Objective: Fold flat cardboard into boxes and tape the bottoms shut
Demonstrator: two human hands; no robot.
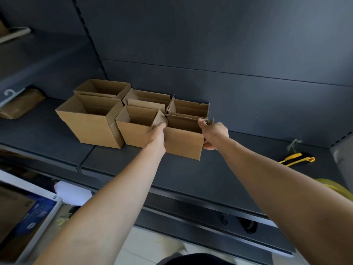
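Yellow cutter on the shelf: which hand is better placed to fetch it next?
Probably the right hand: it grips the box on the side toward the cutter; the left hand would need to cross the box.

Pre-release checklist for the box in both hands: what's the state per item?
1. Held box resting on the shelf: looks ok, its front bottom edge meets the surface.
2. Left hand grips its top left corner: ok.
3. Right hand grips its right side: ok.
4. Flush with the neighbouring box: cannot tell, the left hand covers the seam.
5. Bottom taped: cannot tell, hidden.
6. Yellow cutter clear of the box: ok, it lies apart to the right.
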